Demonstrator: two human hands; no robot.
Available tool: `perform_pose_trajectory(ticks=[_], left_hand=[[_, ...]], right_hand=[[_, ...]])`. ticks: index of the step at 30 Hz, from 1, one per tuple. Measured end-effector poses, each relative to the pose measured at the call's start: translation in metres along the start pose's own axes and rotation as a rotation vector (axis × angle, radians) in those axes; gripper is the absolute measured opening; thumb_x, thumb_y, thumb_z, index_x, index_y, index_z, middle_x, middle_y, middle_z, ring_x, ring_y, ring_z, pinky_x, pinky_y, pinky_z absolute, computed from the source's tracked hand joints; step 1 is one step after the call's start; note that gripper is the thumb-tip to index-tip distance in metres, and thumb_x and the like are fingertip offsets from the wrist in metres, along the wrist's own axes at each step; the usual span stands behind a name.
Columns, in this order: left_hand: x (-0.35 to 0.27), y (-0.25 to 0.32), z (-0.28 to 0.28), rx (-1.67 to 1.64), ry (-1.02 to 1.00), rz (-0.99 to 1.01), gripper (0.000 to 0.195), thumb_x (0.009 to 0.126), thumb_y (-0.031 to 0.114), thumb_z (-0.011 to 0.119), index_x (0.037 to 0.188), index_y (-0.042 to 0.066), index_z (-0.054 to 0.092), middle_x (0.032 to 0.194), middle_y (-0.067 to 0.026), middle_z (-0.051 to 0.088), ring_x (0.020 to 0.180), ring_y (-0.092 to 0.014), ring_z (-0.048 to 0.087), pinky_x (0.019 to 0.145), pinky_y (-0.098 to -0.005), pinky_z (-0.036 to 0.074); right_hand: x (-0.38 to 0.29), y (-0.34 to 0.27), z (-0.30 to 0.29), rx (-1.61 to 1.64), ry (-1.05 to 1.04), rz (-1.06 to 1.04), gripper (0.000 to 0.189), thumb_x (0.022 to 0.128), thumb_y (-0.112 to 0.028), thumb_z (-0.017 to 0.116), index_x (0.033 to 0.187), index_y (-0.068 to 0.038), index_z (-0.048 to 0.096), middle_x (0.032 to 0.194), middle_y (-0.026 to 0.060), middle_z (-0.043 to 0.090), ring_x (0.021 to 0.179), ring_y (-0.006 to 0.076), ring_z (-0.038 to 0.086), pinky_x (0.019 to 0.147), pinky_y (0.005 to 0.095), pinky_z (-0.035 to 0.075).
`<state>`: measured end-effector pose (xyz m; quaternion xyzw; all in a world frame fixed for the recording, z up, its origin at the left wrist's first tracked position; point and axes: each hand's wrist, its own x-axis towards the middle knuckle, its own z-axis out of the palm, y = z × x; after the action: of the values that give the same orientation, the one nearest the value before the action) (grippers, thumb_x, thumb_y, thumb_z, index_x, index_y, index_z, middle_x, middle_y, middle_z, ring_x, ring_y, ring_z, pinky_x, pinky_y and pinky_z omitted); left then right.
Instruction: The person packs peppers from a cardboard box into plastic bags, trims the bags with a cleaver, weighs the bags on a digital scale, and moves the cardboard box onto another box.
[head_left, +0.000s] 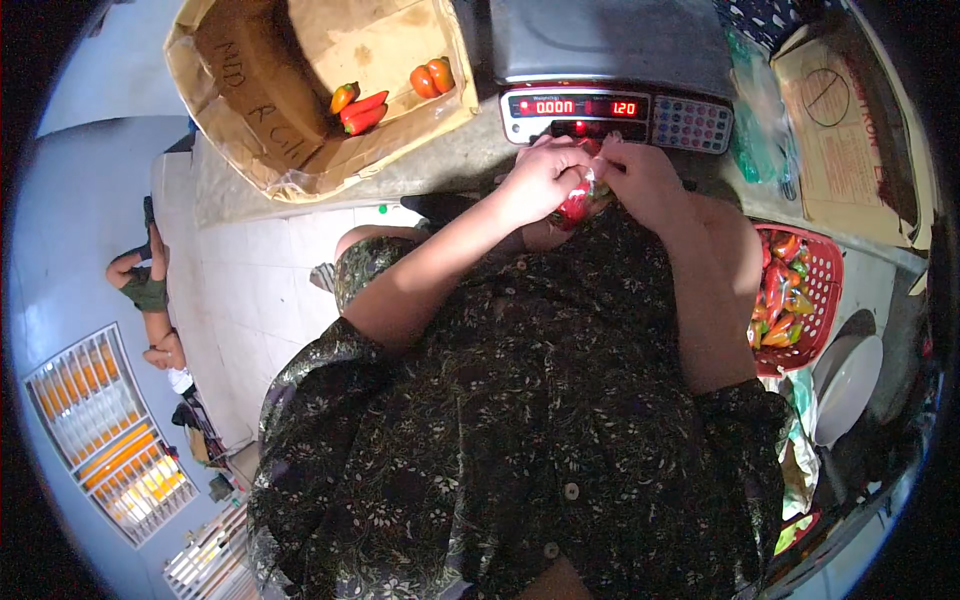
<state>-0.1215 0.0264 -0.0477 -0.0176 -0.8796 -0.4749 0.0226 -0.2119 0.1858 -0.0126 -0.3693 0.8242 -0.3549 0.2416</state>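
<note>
My left hand (544, 176) and my right hand (645, 176) meet just in front of a digital weighing scale (577, 116). Between them hangs a clear plastic bag of red and green peppers (576, 206), its top pinched in the fingers of both hands. The scale's red digits are lit, and its metal platform (611, 41) lies beyond the display. Up and left of my hands stands an open cardboard box (255, 97) with several loose peppers (364, 112) in it.
To the right, a red perforated basket (825, 277) holds several bagged peppers (784, 292), with a white bowl (851, 390) below it. Green plastic bags (754, 150) and a cardboard carton (840, 142) lie right of the scale. Another person (154, 300) is at the far left.
</note>
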Motion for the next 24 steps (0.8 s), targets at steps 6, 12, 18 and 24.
perform_pose_trajectory(ticks=[6, 12, 18, 24], left_hand=[[-0.004, 0.011, 0.000, 0.224, 0.006, 0.070, 0.015, 0.082, 0.022, 0.060, 0.093, 0.015, 0.066, 0.094, -0.0031, 0.054, 0.095, -0.024, 0.048, 0.086, -0.0367, 0.031], [-0.003, 0.003, -0.031, 0.463, 0.107, 0.413, 0.007, 0.077, 0.025, 0.063, 0.082, 0.027, 0.065, 0.090, 0.0035, 0.049, 0.091, -0.019, 0.046, 0.082, -0.0382, 0.028], [-0.019, 0.000, -0.031, 0.558, 0.083, 0.418, 0.010, 0.076, 0.029, 0.067, 0.084, 0.024, 0.067, 0.093, 0.0006, 0.051, 0.095, -0.021, 0.047, 0.084, -0.0382, 0.029], [-0.029, 0.001, -0.004, 0.470, 0.066, 0.352, 0.008, 0.074, 0.025, 0.066, 0.081, 0.023, 0.064, 0.095, -0.0009, 0.050, 0.096, -0.023, 0.046, 0.084, -0.0397, 0.030]], right_hand=[[-0.006, 0.006, -0.007, -0.080, 0.092, -0.065, 0.024, 0.085, -0.022, 0.054, 0.089, 0.000, 0.063, 0.080, 0.0180, 0.062, 0.076, 0.0283, 0.062, 0.070, 0.0362, 0.046], [-0.044, -0.029, -0.003, 0.383, 0.028, 0.057, 0.025, 0.085, -0.022, 0.055, 0.088, 0.001, 0.065, 0.079, 0.0096, 0.065, 0.074, 0.0177, 0.060, 0.070, 0.0320, 0.047], [-0.077, -0.048, -0.018, 0.383, 0.029, 0.050, 0.028, 0.085, -0.023, 0.052, 0.080, 0.002, 0.062, 0.073, 0.0133, 0.062, 0.069, 0.0235, 0.058, 0.067, 0.0361, 0.045], [-0.042, -0.009, 0.031, 0.116, 0.058, 0.051, 0.032, 0.083, -0.027, 0.048, 0.073, 0.001, 0.058, 0.071, 0.0217, 0.058, 0.068, 0.0363, 0.059, 0.066, 0.0448, 0.045]])
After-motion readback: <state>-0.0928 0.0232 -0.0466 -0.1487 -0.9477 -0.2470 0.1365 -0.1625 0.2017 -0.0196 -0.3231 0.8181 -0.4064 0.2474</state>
